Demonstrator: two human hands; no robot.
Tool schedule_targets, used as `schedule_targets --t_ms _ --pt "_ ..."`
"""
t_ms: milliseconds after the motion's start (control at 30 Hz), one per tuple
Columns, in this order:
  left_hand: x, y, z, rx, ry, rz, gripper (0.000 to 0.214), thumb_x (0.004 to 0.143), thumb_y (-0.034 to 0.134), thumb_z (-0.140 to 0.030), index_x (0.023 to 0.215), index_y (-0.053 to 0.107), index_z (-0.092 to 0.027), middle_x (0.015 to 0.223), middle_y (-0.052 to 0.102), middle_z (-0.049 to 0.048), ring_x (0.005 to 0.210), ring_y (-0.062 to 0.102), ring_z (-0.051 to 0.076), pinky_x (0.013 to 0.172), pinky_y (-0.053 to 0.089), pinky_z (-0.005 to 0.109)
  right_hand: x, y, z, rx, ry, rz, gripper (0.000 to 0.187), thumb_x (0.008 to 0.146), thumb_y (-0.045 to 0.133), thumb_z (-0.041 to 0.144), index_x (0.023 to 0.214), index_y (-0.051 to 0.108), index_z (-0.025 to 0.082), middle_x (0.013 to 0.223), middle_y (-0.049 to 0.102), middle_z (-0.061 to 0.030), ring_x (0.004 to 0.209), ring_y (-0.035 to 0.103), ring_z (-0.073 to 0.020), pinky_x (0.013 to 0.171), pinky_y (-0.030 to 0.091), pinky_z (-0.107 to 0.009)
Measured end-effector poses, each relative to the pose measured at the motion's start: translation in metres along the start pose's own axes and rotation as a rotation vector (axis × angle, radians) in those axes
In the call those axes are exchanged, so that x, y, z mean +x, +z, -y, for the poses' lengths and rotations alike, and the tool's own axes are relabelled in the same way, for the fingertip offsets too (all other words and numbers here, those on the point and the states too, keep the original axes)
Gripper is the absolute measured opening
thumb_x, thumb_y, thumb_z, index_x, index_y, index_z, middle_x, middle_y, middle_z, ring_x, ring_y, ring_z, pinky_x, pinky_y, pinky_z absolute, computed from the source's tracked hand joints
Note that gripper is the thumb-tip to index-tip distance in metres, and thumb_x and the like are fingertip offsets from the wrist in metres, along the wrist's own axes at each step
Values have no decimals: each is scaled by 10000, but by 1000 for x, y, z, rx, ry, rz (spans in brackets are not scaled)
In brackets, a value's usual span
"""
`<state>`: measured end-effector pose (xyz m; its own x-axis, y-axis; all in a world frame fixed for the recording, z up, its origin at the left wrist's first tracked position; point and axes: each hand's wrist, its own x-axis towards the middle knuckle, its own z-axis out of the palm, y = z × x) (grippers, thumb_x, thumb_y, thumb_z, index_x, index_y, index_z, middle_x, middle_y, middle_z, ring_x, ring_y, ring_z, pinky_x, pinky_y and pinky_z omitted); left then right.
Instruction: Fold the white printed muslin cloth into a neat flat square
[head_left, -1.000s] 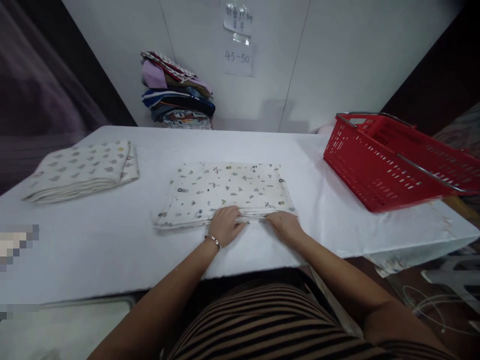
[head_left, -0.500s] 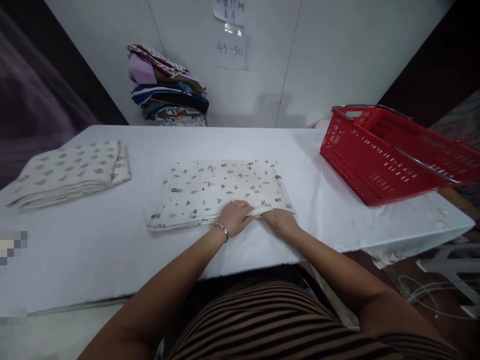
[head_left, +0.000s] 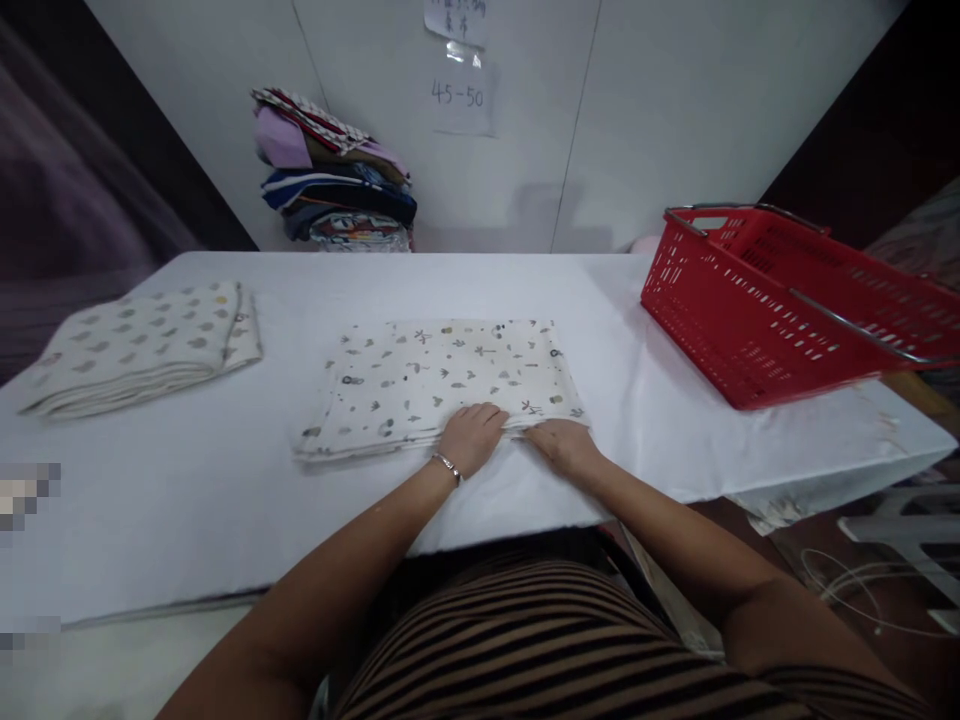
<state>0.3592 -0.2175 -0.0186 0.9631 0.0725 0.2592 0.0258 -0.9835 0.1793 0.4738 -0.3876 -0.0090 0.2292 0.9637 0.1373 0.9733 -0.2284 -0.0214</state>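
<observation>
A folded cream cloth with small printed motifs [head_left: 442, 375] lies flat in the middle of the white table [head_left: 225, 500]. My left hand [head_left: 471, 436], with a bracelet on the wrist, grips the cloth's near edge, fingers curled over the top. Just to its right, my right hand [head_left: 559, 443] pinches the same near edge, fingers tucked at the fold. The two hands almost touch each other.
A second folded printed cloth [head_left: 142, 345] lies at the table's left. A red plastic basket [head_left: 787, 300] with metal handles stands at the right. A pile of folded colourful fabrics [head_left: 334, 170] rests against the back wall under paper notes.
Both hands have slid slightly to the right along the cloth's near edge, and the view has shifted a little. The cloth stays flat.
</observation>
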Motion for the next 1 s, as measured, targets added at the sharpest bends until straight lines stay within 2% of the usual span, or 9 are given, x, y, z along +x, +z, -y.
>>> schedule_targets --t_ms 100,200,367,533,700,767,833,900,1000 --pt "-5 0 -2 -36 18 -103 297 856 440 -138 1114 562 -220 1200 576 89 1085 527 209 883 431 380 1 -2 1 27 13 -2 279 940 377 253 889 647 208 775 649 -35 713 556 -166 591 299 -264" --pt "-9 0 -5 -46 98 -168 246 868 412 -129 990 607 -214 1232 564 83 1148 492 202 934 415 390 1 -4 0 70 37 -1 278 939 380 268 861 641 215 760 639 -25 701 547 -158 585 296 -258" --pt "-8 4 -7 8 115 -153 177 877 460 -208 897 636 -209 1236 568 78 1187 462 221 962 387 413 1 -1 -1 88 35 7 283 932 373 253 866 646 217 791 652 -28 728 556 -160 608 328 -257" --pt "-2 15 -6 57 119 -132 204 876 449 -160 831 643 -201 1206 587 63 1186 462 221 946 387 397 2 8 -2 86 21 33 276 930 380 251 885 649 204 806 667 -39 744 581 -166 630 366 -253" --pt "-3 20 -7 83 137 -166 213 872 448 -142 784 636 -191 1149 610 58 1130 490 200 926 396 372 10 -12 -10 331 -98 96 244 920 415 251 895 656 229 862 688 -9 792 608 -151 678 408 -242" --pt "-5 20 -7 76 147 -207 211 870 449 -137 779 633 -186 1137 613 60 1112 492 196 930 393 370 26 -23 -21 458 -81 33 246 923 405 256 918 651 242 890 687 9 807 609 -139 700 420 -235" --pt "-6 20 -7 62 153 -226 204 863 456 -130 771 629 -185 1123 616 56 1099 491 193 927 393 369 51 -27 -38 476 33 -78 262 927 388 261 920 648 229 897 682 -5 817 606 -143 723 427 -244" --pt "-6 20 -6 45 157 -236 188 854 467 -122 763 622 -180 1101 617 53 1084 493 193 912 397 368 85 -22 -57 391 156 -171 252 918 405 266 956 649 211 951 674 -35 881 595 -163 775 425 -264" --pt "-6 22 -6 17 156 -270 164 844 486 -120 748 608 -170 1076 614 51 1057 499 194 892 399 368 139 -3 -80 224 212 -142 257 897 462 276 1082 622 194 1126 624 -66 1044 536 -185 890 388 -285"
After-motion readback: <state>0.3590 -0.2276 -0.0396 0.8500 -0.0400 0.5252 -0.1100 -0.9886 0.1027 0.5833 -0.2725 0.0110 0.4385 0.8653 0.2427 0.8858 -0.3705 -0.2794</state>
